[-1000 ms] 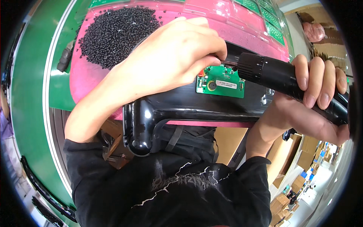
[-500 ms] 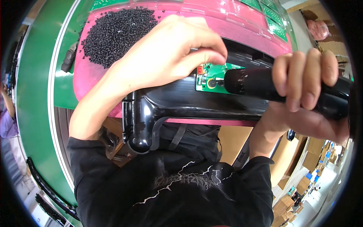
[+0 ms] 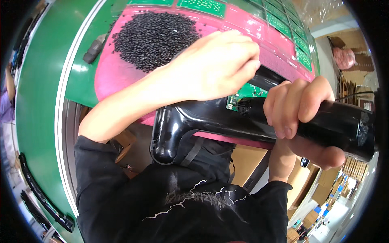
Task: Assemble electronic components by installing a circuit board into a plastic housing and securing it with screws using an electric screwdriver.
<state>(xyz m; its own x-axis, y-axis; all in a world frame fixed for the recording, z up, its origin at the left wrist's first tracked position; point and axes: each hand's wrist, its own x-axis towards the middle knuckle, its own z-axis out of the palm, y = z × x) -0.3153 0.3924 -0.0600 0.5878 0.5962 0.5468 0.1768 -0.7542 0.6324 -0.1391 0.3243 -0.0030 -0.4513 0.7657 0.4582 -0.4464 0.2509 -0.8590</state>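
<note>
My right hand [image 3: 300, 107] is wrapped round a thick black electric screwdriver [image 3: 340, 125]. Its narrower end points left and sits over a green circuit board [image 3: 253, 91]. That board lies in a long glossy black plastic housing [image 3: 219, 117], whose rounded end bends toward my body. Above the board's far side, my left hand [image 3: 219, 67] is closed, thumb pressed to the curled fingers. Whatever those fingers may hold is hidden or too small to make out. The screwdriver's tip and part of the board are hard to see.
A heap of small black screws or pellets [image 3: 152, 38] lies on the pink mat [image 3: 107, 79], left of the housing. Clear trays with green boards [image 3: 279, 24] stand at the back. A dark tool [image 3: 95, 49] rests on the green table [image 3: 44, 81].
The view has shifted, so the housing and mat appear lower and further right. My left thumb and fingers have come together. The screwdriver stays in my right hand, its end still over the board.
</note>
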